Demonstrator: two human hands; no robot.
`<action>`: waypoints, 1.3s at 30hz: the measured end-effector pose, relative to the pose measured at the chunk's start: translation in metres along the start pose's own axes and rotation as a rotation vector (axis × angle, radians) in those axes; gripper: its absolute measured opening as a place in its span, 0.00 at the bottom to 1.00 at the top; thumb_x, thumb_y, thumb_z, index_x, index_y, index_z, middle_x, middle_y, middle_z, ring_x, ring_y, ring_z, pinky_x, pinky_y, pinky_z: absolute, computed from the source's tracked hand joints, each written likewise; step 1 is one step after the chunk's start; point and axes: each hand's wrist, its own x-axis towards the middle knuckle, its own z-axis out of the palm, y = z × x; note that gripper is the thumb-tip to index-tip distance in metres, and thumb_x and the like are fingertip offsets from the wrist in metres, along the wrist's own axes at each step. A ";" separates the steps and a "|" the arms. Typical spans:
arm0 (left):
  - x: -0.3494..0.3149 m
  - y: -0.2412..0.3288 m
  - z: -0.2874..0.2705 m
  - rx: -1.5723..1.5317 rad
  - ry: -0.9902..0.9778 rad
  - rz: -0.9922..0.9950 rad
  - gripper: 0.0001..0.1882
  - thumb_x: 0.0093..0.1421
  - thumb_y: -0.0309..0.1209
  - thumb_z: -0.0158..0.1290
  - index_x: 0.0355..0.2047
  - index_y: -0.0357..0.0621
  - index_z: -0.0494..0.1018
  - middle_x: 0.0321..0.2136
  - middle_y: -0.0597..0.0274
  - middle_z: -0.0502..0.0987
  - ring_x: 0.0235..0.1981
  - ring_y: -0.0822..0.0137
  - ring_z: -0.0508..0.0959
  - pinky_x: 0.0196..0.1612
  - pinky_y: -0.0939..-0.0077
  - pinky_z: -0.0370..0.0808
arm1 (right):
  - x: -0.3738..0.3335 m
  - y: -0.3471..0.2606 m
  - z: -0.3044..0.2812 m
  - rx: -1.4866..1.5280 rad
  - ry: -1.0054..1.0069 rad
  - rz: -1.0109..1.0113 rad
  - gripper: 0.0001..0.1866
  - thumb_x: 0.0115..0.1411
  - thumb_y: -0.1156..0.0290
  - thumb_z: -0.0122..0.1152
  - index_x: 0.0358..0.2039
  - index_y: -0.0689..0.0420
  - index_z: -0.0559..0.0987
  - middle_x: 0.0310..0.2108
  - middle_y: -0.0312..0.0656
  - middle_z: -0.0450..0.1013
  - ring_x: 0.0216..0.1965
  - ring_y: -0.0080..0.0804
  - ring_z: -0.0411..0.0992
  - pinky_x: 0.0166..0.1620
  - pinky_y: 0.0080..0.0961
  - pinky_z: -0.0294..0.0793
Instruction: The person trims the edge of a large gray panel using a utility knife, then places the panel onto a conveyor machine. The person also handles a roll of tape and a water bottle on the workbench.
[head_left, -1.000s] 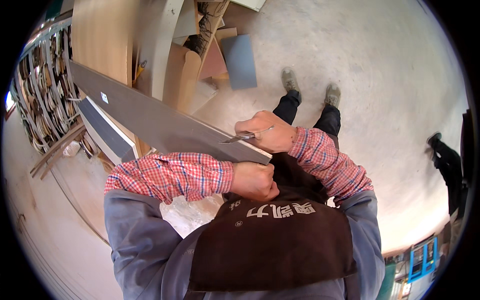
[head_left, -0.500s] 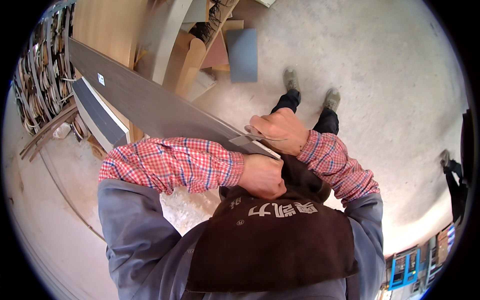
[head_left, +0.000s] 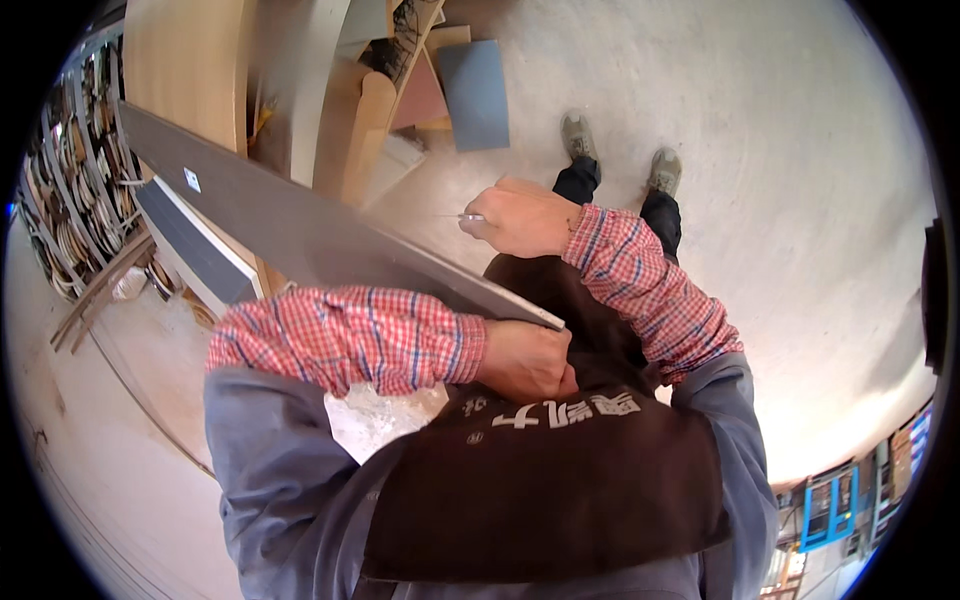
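A long dark grey-brown board (head_left: 330, 235) stretches from the upper left to my waist, with a small white label near its far end and a pale narrow end face close to me. My left hand (head_left: 525, 360) is closed at this near end, knuckles up, gripping the board; its fingertips are hidden. Beyond the board, my right hand (head_left: 530, 215) is closed on a thin flat metal blade (head_left: 455, 216), seen almost edge-on, so its kind is unclear. Blade and board are apart.
Behind the board stand light wood panels (head_left: 185, 70) and a shelf unit. A blue-grey panel (head_left: 475, 95) lies on the floor. Racks of rolled edging strips (head_left: 75, 190) fill the far left. A dark-faced panel (head_left: 195, 240) sits under the board; a blue frame (head_left: 828, 508) is at lower right.
My right hand has lifted away from the board's near end, moving up and left, carrying the blade off the board. My left hand stays at the board's end.
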 end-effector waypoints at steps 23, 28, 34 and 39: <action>-0.014 0.008 0.000 0.051 0.053 -0.123 0.09 0.50 0.34 0.51 0.28 0.42 0.68 0.10 0.71 0.60 0.13 0.71 0.64 0.19 0.71 0.59 | -0.104 -0.006 0.017 0.010 0.174 -0.237 0.07 0.54 0.71 0.61 0.28 0.58 0.72 0.22 0.41 0.76 0.20 0.42 0.75 0.22 0.35 0.72; -0.011 0.002 -0.005 0.087 0.025 -0.045 0.10 0.51 0.34 0.50 0.27 0.40 0.68 0.10 0.71 0.60 0.12 0.71 0.65 0.18 0.72 0.59 | -0.090 -0.008 0.018 -0.005 0.157 -0.225 0.07 0.53 0.71 0.61 0.30 0.58 0.74 0.22 0.42 0.76 0.20 0.42 0.75 0.22 0.35 0.72; -0.011 -0.003 -0.008 0.116 0.028 -0.003 0.11 0.52 0.34 0.50 0.27 0.37 0.68 0.11 0.68 0.63 0.12 0.71 0.66 0.19 0.72 0.62 | -0.059 -0.007 0.024 0.044 0.248 -0.277 0.10 0.50 0.67 0.62 0.32 0.59 0.77 0.16 0.45 0.74 0.18 0.44 0.75 0.22 0.37 0.71; -0.013 0.000 -0.004 0.128 0.065 -0.007 0.11 0.52 0.34 0.50 0.27 0.37 0.68 0.11 0.68 0.63 0.13 0.70 0.66 0.21 0.72 0.62 | -0.091 -0.001 0.014 -0.009 0.193 -0.265 0.10 0.52 0.68 0.62 0.33 0.57 0.77 0.18 0.42 0.74 0.19 0.43 0.75 0.22 0.36 0.72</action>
